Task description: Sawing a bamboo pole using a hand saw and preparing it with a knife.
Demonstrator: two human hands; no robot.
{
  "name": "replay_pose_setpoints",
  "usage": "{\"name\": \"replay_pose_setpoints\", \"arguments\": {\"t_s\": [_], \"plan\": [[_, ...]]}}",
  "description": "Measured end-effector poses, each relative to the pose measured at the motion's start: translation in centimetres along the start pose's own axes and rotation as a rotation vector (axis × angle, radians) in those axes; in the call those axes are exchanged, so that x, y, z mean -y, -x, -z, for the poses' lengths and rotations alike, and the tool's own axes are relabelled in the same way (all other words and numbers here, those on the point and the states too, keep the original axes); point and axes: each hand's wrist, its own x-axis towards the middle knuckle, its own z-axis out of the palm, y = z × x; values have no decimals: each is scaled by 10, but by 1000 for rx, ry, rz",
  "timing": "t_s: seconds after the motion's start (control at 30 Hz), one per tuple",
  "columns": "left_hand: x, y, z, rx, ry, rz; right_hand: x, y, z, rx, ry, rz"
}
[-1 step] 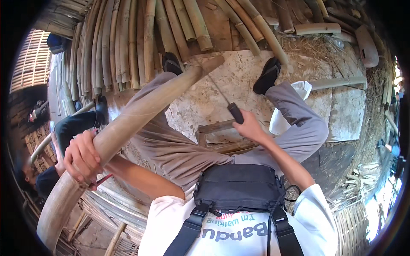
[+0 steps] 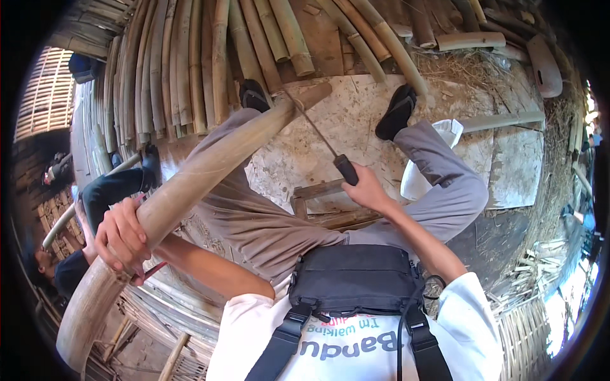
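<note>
My left hand is wrapped round the smooth, tan bamboo pole, which slants from near left to far middle over my left leg. My right hand is closed on a dark handle, its thin metal blade crossing the pole near the far end; I judge I'm sawing there, which calls for steady strokes.

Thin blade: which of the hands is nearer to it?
Right. The right hand holds the dark handle of the blade; the left hand grips the bamboo pole, well away.
</note>
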Motion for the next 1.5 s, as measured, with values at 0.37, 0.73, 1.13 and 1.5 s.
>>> {"name": "replay_pose_setpoints", "arguments": {"t_s": [0.37, 0.73, 1.13, 1.5], "plan": [[-15, 20, -9, -316, -192, 50, -3, -24, 1, 79, -1, -4], [7, -9, -49, -624, -399, 46, -1, -22, -7, 9, -33, -39], [14, -7, -59, -982, -568, 20, -10, -64, -9, -38, -16, 41], [11, 0, -45, -705, -518, 40, -18, -68, 10, 34, 78, 8]]}}
